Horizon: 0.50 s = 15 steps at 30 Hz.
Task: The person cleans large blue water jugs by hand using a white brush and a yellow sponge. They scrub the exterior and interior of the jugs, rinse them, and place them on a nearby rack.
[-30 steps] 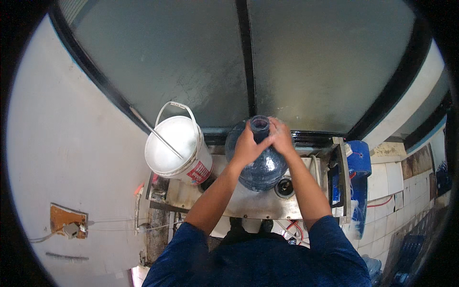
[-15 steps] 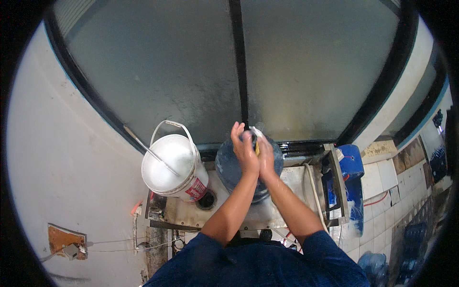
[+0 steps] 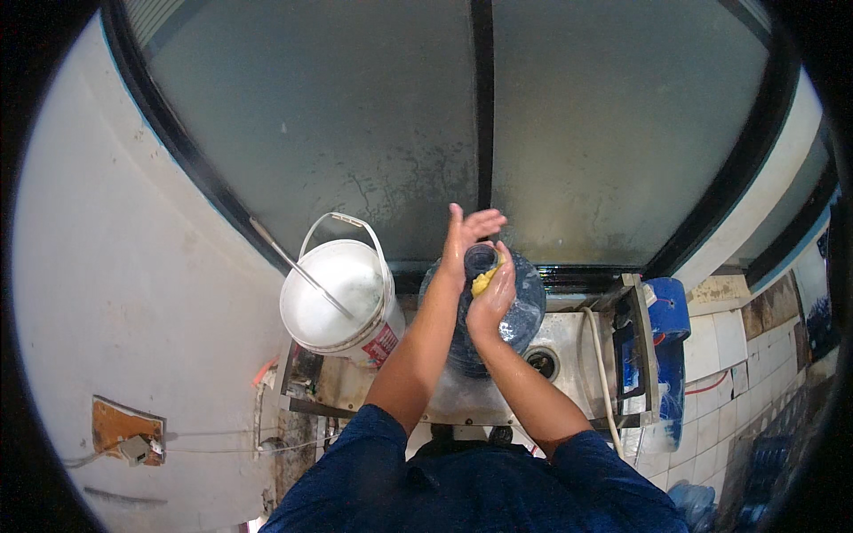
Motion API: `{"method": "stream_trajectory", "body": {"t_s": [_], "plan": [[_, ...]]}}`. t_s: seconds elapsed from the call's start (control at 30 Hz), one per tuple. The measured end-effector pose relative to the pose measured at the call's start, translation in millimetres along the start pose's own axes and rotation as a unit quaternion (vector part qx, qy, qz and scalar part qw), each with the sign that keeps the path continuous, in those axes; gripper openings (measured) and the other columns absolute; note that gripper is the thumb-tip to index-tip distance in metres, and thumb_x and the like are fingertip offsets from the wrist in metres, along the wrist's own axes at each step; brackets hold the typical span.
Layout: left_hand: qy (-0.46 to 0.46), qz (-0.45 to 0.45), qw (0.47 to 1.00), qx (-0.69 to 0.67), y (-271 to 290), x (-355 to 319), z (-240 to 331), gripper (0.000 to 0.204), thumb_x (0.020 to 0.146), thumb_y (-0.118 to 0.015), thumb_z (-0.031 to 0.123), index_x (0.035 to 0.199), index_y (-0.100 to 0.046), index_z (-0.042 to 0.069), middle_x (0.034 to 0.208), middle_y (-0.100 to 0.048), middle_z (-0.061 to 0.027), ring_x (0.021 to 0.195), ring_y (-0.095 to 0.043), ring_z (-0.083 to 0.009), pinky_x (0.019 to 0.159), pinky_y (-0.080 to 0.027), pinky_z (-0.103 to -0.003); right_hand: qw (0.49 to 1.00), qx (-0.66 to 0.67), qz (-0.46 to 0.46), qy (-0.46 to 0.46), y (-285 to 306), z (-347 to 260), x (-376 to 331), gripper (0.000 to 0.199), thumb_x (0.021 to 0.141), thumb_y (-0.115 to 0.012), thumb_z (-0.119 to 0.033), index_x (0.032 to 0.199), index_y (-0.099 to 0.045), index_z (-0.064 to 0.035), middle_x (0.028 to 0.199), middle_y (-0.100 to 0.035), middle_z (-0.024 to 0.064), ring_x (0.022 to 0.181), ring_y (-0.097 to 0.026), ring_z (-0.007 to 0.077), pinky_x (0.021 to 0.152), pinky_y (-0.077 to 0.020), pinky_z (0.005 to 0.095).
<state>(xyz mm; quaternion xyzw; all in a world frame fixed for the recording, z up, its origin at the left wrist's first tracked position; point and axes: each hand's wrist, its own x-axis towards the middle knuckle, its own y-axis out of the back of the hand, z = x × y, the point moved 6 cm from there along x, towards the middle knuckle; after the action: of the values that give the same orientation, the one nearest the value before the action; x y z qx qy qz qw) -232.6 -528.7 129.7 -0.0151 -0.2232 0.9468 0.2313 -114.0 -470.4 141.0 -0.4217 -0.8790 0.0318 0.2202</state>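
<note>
A large bluish water jug (image 3: 524, 311) stands upright on the metal sink top, its round neck (image 3: 481, 258) between my hands. My right hand (image 3: 495, 298) is closed on a yellow sponge (image 3: 484, 282), pressed to the near right side of the neck. On the far left of the neck is my left hand (image 3: 466, 235), fingers stretched to the right and thumb up, holding nothing. Whether its palm touches the neck I cannot tell. My right fingers look wet.
Left of the jug, a white bucket (image 3: 382, 330) holds white suds and a long-handled rod (image 3: 306, 275). The metal sink (image 3: 462, 400) has a drain hole (image 3: 542, 362) and a pale hose (image 3: 600, 373) at right. A blue container (image 3: 668, 306) stands beyond it; frosted windows rise behind.
My hands were together over the jug's neck; now the left is spread apart from the right, and the neck and sponge show more. The whole view has shifted slightly.
</note>
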Motion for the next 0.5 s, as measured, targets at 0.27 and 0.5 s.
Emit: {"method": "stream_trajectory", "body": {"t_s": [0.27,0.5], "plan": [[0.017,0.092,0.995,-0.025,-21.7,-28.6,15.5,0.114,0.094,-0.009,0.086,0.125,-0.070,-0.005,0.126,-0.071,-0.0165,0.123,-0.060,-0.0273,0.117,-0.036,-0.039,0.969,0.091,-0.145,-0.179,-19.2,35.4,61.3,0.062,0.112,-0.034,-0.040,0.095,-0.076,0.0030,0.089,-0.075,0.0104,0.084,-0.068,0.0239,0.082,-0.0502,0.0376],[0.006,0.157,0.987,-0.039,-29.3,-61.1,12.1,0.106,0.097,-0.012,0.082,0.132,-0.067,-0.002,0.142,-0.062,-0.0171,0.136,-0.049,-0.0281,0.122,-0.025,-0.039,0.993,0.034,-0.075,-0.084,-5.2,14.2,9.9,0.071,0.113,-0.024,-0.050,0.114,-0.072,0.0037,0.111,-0.073,0.0165,0.104,-0.067,0.0265,0.096,-0.0477,0.0392]]}}
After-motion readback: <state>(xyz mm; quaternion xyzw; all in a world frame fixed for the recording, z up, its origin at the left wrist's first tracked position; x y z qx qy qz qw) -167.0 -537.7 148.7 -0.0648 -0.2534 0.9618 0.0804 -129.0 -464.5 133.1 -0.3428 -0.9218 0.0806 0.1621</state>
